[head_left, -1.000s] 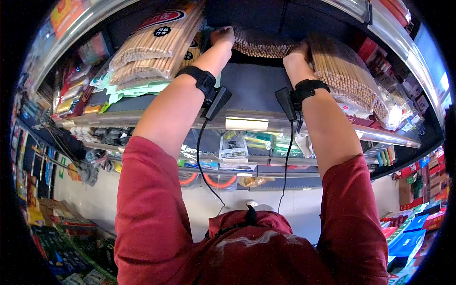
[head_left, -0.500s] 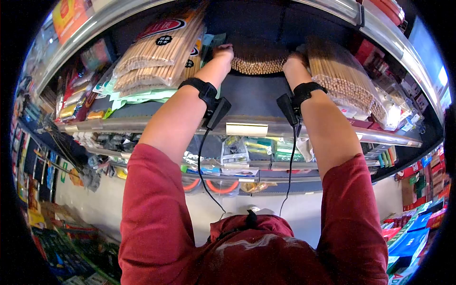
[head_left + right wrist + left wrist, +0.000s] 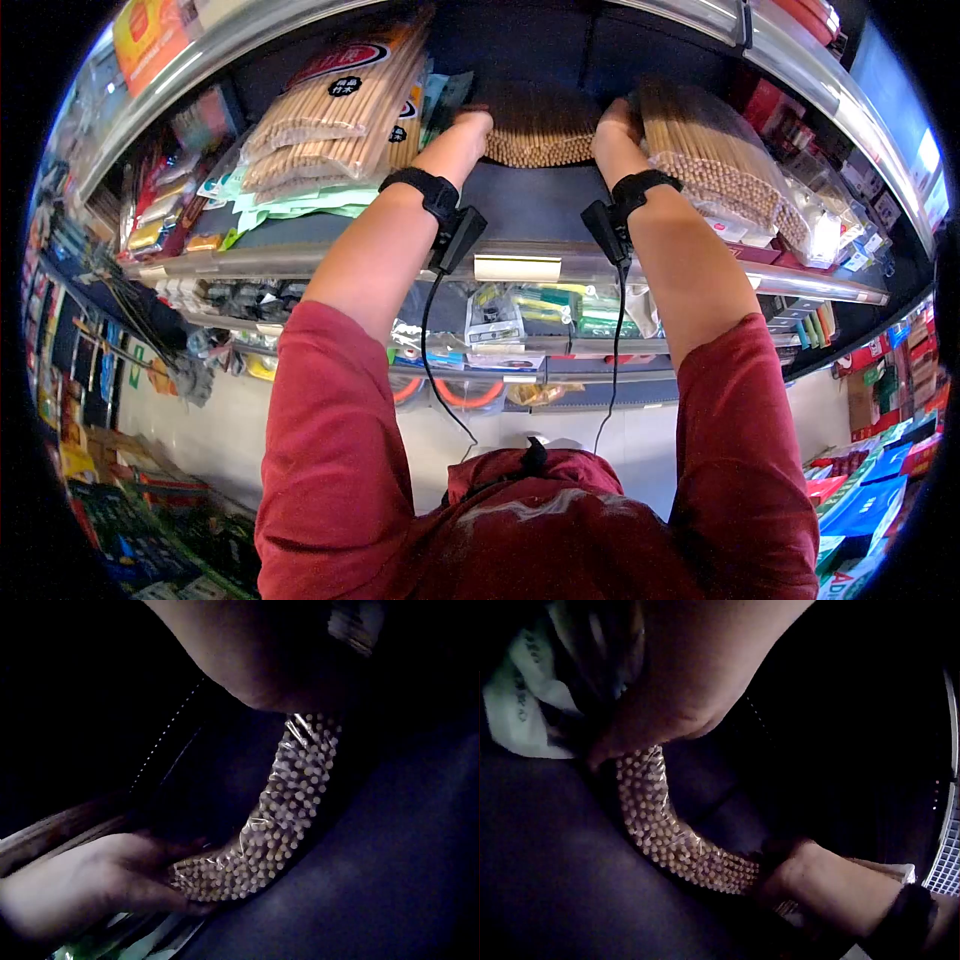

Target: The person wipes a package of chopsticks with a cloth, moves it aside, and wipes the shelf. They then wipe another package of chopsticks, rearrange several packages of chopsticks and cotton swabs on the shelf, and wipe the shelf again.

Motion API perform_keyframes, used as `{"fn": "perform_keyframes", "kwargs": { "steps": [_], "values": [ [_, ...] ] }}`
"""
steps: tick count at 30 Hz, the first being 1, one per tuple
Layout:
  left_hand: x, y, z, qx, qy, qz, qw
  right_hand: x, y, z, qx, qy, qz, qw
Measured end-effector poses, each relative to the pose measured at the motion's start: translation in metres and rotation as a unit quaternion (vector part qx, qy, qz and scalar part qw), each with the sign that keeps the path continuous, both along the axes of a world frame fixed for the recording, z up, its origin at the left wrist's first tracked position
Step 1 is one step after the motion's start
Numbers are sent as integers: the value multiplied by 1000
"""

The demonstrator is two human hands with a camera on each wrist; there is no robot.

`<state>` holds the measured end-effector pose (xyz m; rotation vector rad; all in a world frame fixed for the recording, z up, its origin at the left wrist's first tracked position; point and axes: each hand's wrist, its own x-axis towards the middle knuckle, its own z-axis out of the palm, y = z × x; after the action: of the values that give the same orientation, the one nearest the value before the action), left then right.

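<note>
A clear plastic pack of chopsticks (image 3: 540, 145) lies at the middle of the dark shelf, its round stick ends facing me and sagging in a curve. My left hand (image 3: 472, 124) grips its left side; in the right wrist view that hand's thumb and fingers (image 3: 112, 877) wrap the pack's end. Holding the opposite side is my right hand (image 3: 618, 126), seen in the left wrist view with its fingers partly in shadow at the pack's edge (image 3: 739, 874). Much of the pack's far part is in the dark.
Stacked chopstick packs (image 3: 310, 140) lie on green bags (image 3: 290, 205) to the left. Another chopstick pack (image 3: 710, 150) sits close on the right. A metal shelf rail with a white label (image 3: 517, 268) runs in front, and an upper shelf edge (image 3: 690, 20) hangs above.
Both hands have come nearer to me, bringing the pack of chopsticks forward along the shelf. More of its top shows now.
</note>
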<state>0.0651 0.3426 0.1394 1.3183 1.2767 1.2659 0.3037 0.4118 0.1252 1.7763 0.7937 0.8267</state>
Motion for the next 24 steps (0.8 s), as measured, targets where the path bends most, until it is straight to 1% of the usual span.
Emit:
{"fn": "perform_keyframes", "kwargs": {
  "steps": [1,3,9,10,11,12,13,15,16,18,19,21,22,23,24],
  "values": [
    [0,-2,2,-11,5,-14,1000,6,20,-7,-7,31,-6,999],
    [0,-8,4,-31,20,-40,999,9,28,-7,-15,74,-9,997],
    [-4,-18,3,-70,94,-104,988,-12,-16,18,15,187,53,981],
    [-4,-15,3,-70,95,-103,988,-14,-21,21,23,211,62,975],
    [-4,-13,3,-63,243,-85,964,-17,-26,23,30,239,73,968],
    [-2,-11,3,-56,387,-65,918,-20,-30,26,36,270,82,958],
    [3,-22,10,-56,387,-64,918,-25,-33,30,45,303,95,947],
    [17,-57,34,-78,565,-31,821,-36,-47,36,61,388,124,911],
    [18,-51,31,-79,565,-30,821,-43,-53,39,68,436,140,886],
    [19,-34,20,-84,636,-52,765,-57,-64,44,74,532,171,826],
    [18,-35,19,-84,635,-52,766,-64,-70,44,73,574,185,795],
    [13,-42,20,-40,625,-33,779,-78,-79,46,67,630,209,745],
    [13,-49,26,-38,625,-31,779,-84,-84,48,62,647,215,729],
    [14,-57,33,-25,640,-49,766,-88,-91,50,59,660,221,716],
    [15,-65,40,-13,654,-68,753,-92,-97,56,61,660,221,715]
  ]
}}
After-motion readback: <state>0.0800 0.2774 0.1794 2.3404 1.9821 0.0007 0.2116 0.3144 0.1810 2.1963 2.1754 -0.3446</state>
